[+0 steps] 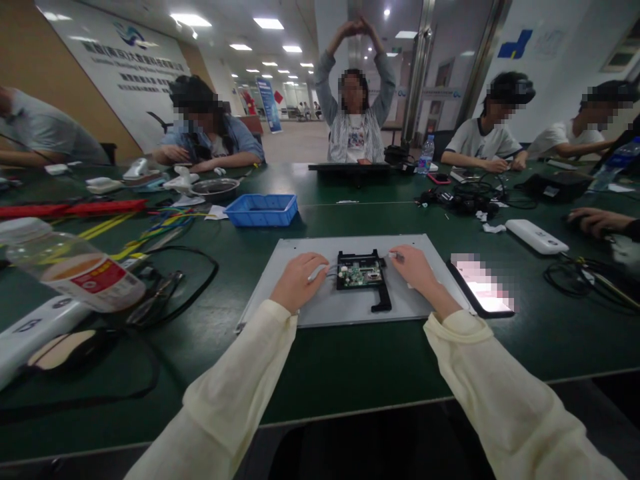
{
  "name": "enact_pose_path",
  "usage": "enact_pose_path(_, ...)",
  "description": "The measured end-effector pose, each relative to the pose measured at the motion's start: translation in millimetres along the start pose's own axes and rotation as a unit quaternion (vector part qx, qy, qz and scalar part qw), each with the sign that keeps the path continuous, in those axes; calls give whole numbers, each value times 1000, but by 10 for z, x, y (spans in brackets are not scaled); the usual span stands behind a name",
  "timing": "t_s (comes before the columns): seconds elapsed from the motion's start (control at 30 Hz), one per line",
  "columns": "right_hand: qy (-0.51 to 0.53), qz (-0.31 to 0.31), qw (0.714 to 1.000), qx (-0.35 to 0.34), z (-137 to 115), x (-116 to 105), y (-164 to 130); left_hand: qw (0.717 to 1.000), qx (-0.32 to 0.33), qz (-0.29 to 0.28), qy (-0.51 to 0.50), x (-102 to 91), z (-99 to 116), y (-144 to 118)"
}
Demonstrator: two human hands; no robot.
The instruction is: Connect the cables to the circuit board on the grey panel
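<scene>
A grey-white flat panel [310,313] lies on the table before me. On its middle sits a green circuit board [357,275] in a black plastic frame [381,298], whose one arm reaches toward me. My left hand [300,280] is at the frame's left side, fingers curled round a small pale piece too small to name. Thin dark wires run between these fingers and the board. Beside the frame's upper right corner, my right hand [414,270] pinches a small greyish thing that I cannot make out.
A lit phone [483,287] lies against the panel's right edge. Behind the panel stands a blue tray [263,211]. At left are a tilted drink bottle [95,273] and cables; a white device [536,237] is at right. Several people sit around the table.
</scene>
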State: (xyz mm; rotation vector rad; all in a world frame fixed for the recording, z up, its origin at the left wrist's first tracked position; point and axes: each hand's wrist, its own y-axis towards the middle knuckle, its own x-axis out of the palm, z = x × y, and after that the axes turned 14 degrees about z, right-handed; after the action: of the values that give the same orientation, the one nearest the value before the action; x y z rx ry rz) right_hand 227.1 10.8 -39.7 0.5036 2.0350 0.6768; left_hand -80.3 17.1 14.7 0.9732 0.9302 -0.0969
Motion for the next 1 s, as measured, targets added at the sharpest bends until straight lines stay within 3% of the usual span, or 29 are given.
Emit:
enact_pose_path(0.2, -37, -23, 999, 8, 3, 11, 10, 1000, 2, 0, -10, 39, 297, 153)
enact_pose_path(0.4, -87, -35, 996, -7, 14, -1, 40, 999, 14, -49, 2, 339, 579, 247)
enact_pose_path(0.57, -130, -38, 991, -20, -42, -35, 50, 999, -13, -44, 21, 553, 616, 77)
enact_pose_path(0.8, -142, -34, 989, -25, -111, -59, 58, 999, -31, -41, 19, 557, 625, -1)
enact_pose_path(1.0, -77, 17, 997, -12, -220, -39, 176, 998, -18, -61, 22, 560, 627, 15)
